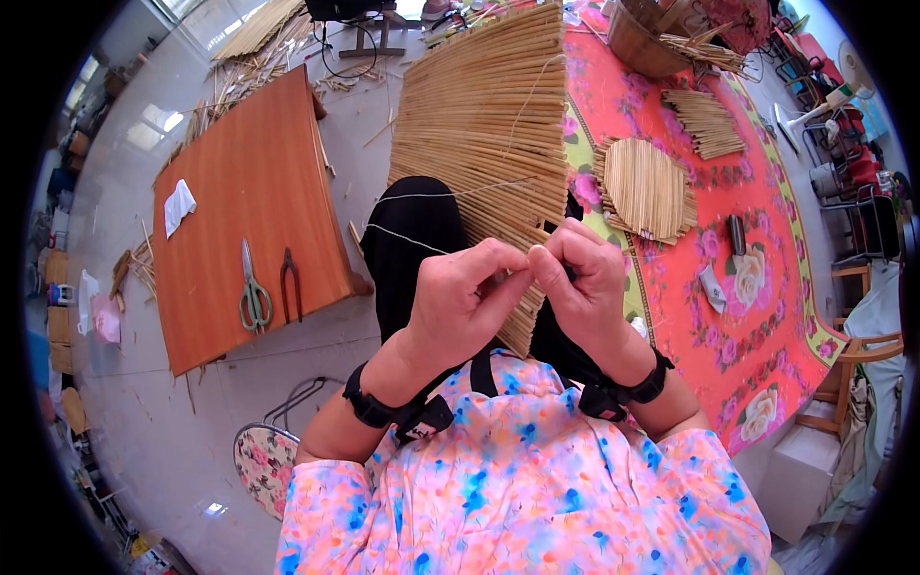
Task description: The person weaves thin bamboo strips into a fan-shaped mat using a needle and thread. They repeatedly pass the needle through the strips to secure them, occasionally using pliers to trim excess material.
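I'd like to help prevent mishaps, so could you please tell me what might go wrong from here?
The string draped over the left knee might snag or tangle near the left hand. The scissors lie close to the edge of the table, so a bump could perhaps knock them off.

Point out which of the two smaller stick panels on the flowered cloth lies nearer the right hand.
The rounded stick panel; the squarish panel lies farther from the right hand, closer to the brown basket.

Wooden table, scissors, pliers, white tissue
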`<state>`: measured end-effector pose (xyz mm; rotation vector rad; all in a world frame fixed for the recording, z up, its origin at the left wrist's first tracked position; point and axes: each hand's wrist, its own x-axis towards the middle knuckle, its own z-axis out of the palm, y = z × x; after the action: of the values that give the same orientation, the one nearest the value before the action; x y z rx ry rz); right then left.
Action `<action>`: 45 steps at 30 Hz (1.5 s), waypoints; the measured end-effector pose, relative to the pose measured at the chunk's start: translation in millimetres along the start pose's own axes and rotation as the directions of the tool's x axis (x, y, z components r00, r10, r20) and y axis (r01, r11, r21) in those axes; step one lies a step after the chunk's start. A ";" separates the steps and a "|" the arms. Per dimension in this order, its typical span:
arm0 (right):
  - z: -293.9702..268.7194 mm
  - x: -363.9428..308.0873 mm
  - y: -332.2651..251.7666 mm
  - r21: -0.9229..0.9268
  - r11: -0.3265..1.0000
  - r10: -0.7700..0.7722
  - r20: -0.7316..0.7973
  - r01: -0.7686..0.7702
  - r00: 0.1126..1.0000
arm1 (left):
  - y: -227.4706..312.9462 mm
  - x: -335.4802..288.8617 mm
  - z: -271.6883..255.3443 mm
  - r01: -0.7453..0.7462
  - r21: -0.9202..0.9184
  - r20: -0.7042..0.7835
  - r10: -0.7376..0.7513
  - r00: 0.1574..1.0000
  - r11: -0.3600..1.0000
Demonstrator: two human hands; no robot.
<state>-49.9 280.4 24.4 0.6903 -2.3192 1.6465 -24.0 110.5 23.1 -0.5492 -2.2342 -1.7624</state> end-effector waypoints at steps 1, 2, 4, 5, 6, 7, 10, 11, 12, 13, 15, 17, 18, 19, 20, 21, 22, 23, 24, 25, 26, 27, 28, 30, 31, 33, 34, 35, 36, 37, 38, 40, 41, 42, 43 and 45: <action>0.7 -0.2 1.0 0.017 1.000 0.010 -0.009 -0.010 1.000 | -1.3 -0.7 -0.1 0.032 -0.039 0.003 -0.032 0.999 0.999; 1.6 -0.8 2.4 0.035 0.999 0.020 -0.017 -0.019 1.000 | -2.8 -1.4 -0.2 0.064 -0.078 0.007 -0.063 0.998 0.995; 2.7 -2.0 4.5 0.071 0.996 0.052 -0.032 -0.050 0.998 | -8.9 -3.1 -0.2 0.134 -0.218 0.001 -0.137 0.991 0.967; 2.0 -2.7 5.6 0.090 0.993 0.074 -0.039 -0.071 0.996 | -10.7 -4.0 -0.7 0.166 -0.286 0.000 -0.174 0.985 0.944; 1.1 -3.4 7.0 0.109 0.990 0.096 -0.045 -0.091 0.994 | -9.0 -4.5 -2.3 0.202 -0.331 0.006 -0.212 0.977 0.922; -0.8 -3.1 8.5 0.113 0.991 0.083 -0.046 -0.078 0.995 | -5.8 -3.8 -4.0 0.234 -0.377 0.014 -0.248 0.969 0.896; 2.8 -0.2 1.0 0.266 0.958 0.129 -0.082 -0.103 0.988 | -3.7 -2.7 -5.3 0.285 -0.457 0.027 -0.307 0.951 0.842; 4.8 0.5 -0.5 0.277 0.957 0.118 -0.077 -0.093 0.990 | -3.9 -2.5 -5.2 0.294 -0.475 0.029 -0.319 0.947 0.829; 6.8 1.1 -1.6 0.287 0.955 0.107 -0.073 -0.082 0.992 | -4.4 -2.5 -4.8 0.294 -0.477 0.033 -0.318 0.948 0.828; 7.9 1.4 -2.2 0.298 0.952 0.096 -0.067 -0.072 0.993 | -4.4 -2.7 -4.7 0.295 -0.478 0.034 -0.318 0.948 0.828; 8.7 -0.2 5.5 0.225 0.974 -0.001 -0.048 0.012 0.999 | -3.6 -2.9 -3.7 0.300 -0.490 0.044 -0.320 0.946 0.819; 7.4 -0.5 8.7 0.162 0.986 -0.031 -0.029 0.035 0.999 | -2.3 -2.3 -2.4 0.306 -0.514 0.060 -0.323 0.945 0.801; 6.3 -1.4 8.6 0.136 0.991 -0.012 -0.021 0.015 1.000 | -2.6 -3.0 -1.9 0.315 -0.489 0.059 -0.329 0.942 0.813; 6.1 -1.8 8.3 0.111 0.994 0.006 -0.015 -0.004 1.000 | -3.6 -3.8 -1.5 0.323 -0.461 0.058 -0.335 0.940 0.826; 6.2 -2.1 6.3 0.081 0.997 0.019 -0.018 -0.018 1.000 | -4.7 -4.3 -1.3 0.330 -0.433 0.056 -0.341 0.938 0.838; 6.2 -2.2 2.9 0.051 0.998 0.033 -0.021 -0.031 0.999 | -5.8 -4.4 -1.8 0.307 -0.340 0.024 -0.318 0.948 0.889; 5.9 -2.3 1.6 0.017 0.999 0.047 -0.028 -0.046 0.999 | -7.5 -4.2 -1.8 0.281 -0.244 -0.002 -0.290 0.957 0.928; 6.0 -2.1 2.6 -0.003 1.000 0.023 -0.038 -0.023 0.999 | -8.7 -3.6 -1.5 0.252 -0.144 -0.025 -0.258 0.966 0.957; 6.1 -2.0 4.1 -0.023 1.000 -0.002 -0.048 0.000 0.999 | -8.5 -2.7 -0.4 0.208 -0.082 -0.035 -0.211 0.977 0.975; 6.4 -1.8 4.7 -0.039 0.999 -0.026 -0.054 0.024 0.998 | -6.6 -2.2 0.6 0.165 -0.017 -0.047 -0.166 0.985 0.986; 5.8 -1.5 4.9 -0.057 0.998 -0.031 -0.048 0.028 0.998 | -5.4 -1.5 1.6 0.121 0.049 -0.054 -0.119 0.991 0.991; 4.8 -1.3 5.2 -0.076 0.997 -0.036 -0.042 0.033 0.998 | -6.6 -1.3 3.2 0.087 0.058 -0.066 -0.084 0.994 0.994; 3.7 -1.6 5.8 -0.096 0.995 -0.041 -0.037 0.037 0.998 | -9.6 -1.6 5.6 0.052 0.065 -0.075 -0.047 0.996 0.996; 1.6 -1.8 6.5 -0.126 0.991 -0.058 -0.032 0.053 0.998 | -11.7 -1.2 7.2 0.020 0.084 -0.072 -0.013 0.997 0.996; 0.7 -1.7 6.8 -0.141 0.988 -0.066 -0.029 0.061 0.997 | -11.4 -0.7 7.2 0.022 0.096 -0.061 -0.017 0.998 0.995; 0.6 0.1 8.4 -0.197 0.975 -0.114 -0.049 0.102 0.992 | -12.0 0.2 7.3 0.060 0.081 -0.061 -0.055 0.997 0.995; 0.2 1.3 9.2 -0.228 0.966 -0.138 -0.059 0.121 0.989 | -13.1 0.7 7.4 0.093 0.051 -0.069 -0.089 0.994 0.994; -1.5 2.0 11.3 -0.268 0.957 -0.143 -0.097 0.113 0.985 | -14.8 1.1 7.4 0.126 0.021 -0.076 -0.124 0.989 0.992; -4.4 2.5 14.7 -0.308 0.946 -0.150 -0.134 0.102 0.980 | -20.0 2.3 7.1 0.144 -0.011 -0.088 -0.145 0.986 0.989; -5.9 3.7 17.3 -0.343 0.935 -0.157 -0.167 0.092 0.973 | -28.1 3.2 6.1 0.166 -0.041 -0.102 -0.169 0.980 0.985; -7.0 6.9 18.1 -0.362 0.929 -0.159 -0.203 0.077 0.966 | -34.9 4.8 5.7 0.186 -0.071 -0.115 -0.193 0.974 0.980; -9.1 13.9 18.2 -0.396 0.917 -0.165 -0.274 0.045 0.948 | -41.4 10.2 6.2 0.325 -0.313 -0.084 -0.367 0.926 0.892; -9.7 13.5 21.1 -0.358 0.934 -0.105 -0.267 0.003 0.958 | -43.5 14.1 7.3 0.361 -0.392 -0.068 -0.417 0.906 0.847; -8.3 14.7 22.5 -0.352 0.936 -0.089 -0.268 -0.012 0.959 | -45.7 17.4 8.7 0.392 -0.467 -0.048 -0.465 0.884 0.793; -6.4 16.4 24.3 -0.349 0.937 -0.073 -0.270 -0.027 0.960 | -49.8 19.2 11.7 0.396 -0.510 -0.045 -0.483 0.874 0.763; -3.6 17.3 29.2 -0.348 0.937 -0.061 -0.265 -0.036 0.962 | -55.7 19.9 16.5 0.404 -0.530 -0.053 -0.505 0.862 0.746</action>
<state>-79.5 287.1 8.9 0.3738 -2.3073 1.1838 -65.4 118.2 -21.7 0.1241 -1.8604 -2.5523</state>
